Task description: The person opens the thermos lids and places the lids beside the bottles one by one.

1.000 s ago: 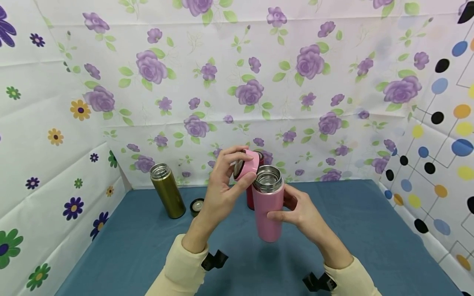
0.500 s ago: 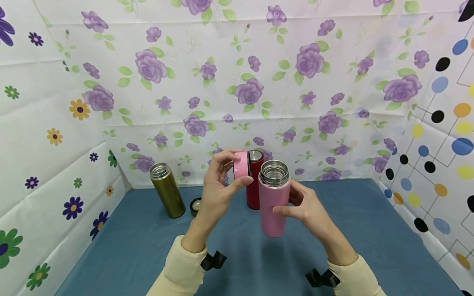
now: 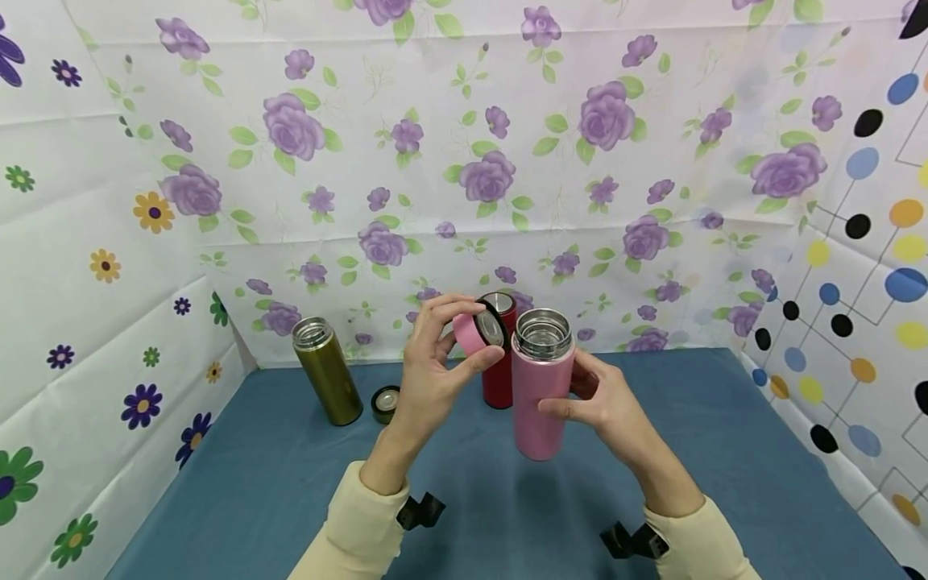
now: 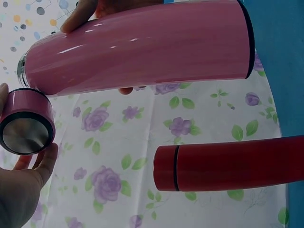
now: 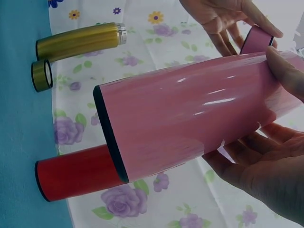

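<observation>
My right hand (image 3: 605, 403) grips a pink thermos bottle (image 3: 542, 403) around its side and holds it above the table. The bottle's steel mouth is uncovered and faces up. Just left of it, my left hand (image 3: 431, 366) pinches the pink lid (image 3: 473, 332) between thumb and fingers. The lid is tilted, so its dark-rimmed inner side faces the bottle. In the left wrist view the lid's round metal face (image 4: 27, 133) shows close to the bottle's mouth. Behind the two hands a red thermos bottle (image 3: 497, 374) stands upright with its lid on, partly hidden by the pink bottle.
An olive-green thermos bottle (image 3: 328, 374) without a lid stands at the back left. Its lid (image 3: 386, 400) lies beside it on the blue tablecloth (image 3: 239, 483). A flowered cloth wall (image 3: 435, 161) rises behind the table, with patterned cloth on both sides.
The pink bottle has moved right and slightly up, away from the lid. My left hand has turned the lid, so its inner side now shows. More of the red bottle is visible.
</observation>
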A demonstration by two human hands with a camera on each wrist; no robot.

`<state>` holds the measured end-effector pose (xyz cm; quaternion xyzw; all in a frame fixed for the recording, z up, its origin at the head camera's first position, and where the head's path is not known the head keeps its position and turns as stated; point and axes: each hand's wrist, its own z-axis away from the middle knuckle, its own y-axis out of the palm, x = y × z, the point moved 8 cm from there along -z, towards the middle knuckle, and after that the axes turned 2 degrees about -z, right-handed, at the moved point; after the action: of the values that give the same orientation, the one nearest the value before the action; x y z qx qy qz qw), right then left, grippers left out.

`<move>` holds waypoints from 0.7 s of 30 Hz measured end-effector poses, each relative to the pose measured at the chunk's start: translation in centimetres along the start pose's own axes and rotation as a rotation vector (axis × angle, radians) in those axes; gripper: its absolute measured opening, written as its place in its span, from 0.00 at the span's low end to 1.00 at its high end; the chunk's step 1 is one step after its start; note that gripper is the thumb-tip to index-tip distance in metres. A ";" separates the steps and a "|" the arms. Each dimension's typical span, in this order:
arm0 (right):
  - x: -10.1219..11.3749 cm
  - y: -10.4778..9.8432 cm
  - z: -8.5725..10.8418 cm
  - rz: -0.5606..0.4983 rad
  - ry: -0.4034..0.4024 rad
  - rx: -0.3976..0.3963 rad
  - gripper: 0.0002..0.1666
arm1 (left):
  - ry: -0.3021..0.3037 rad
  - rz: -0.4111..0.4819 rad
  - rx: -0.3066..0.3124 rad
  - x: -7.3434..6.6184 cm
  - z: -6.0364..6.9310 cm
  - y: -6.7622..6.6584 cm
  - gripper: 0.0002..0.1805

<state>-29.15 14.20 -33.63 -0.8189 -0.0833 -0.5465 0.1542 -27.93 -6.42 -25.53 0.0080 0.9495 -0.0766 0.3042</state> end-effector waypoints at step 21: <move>0.4 -1.6 0.2 -0.014 0.002 -0.036 0.35 | -0.003 -0.070 -0.049 0.8 0.7 0.3 0.33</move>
<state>-29.26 15.74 -33.10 -0.8205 -0.0792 -0.5497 0.1354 -28.19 -6.21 -26.62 -0.0329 0.9503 -0.0642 0.3029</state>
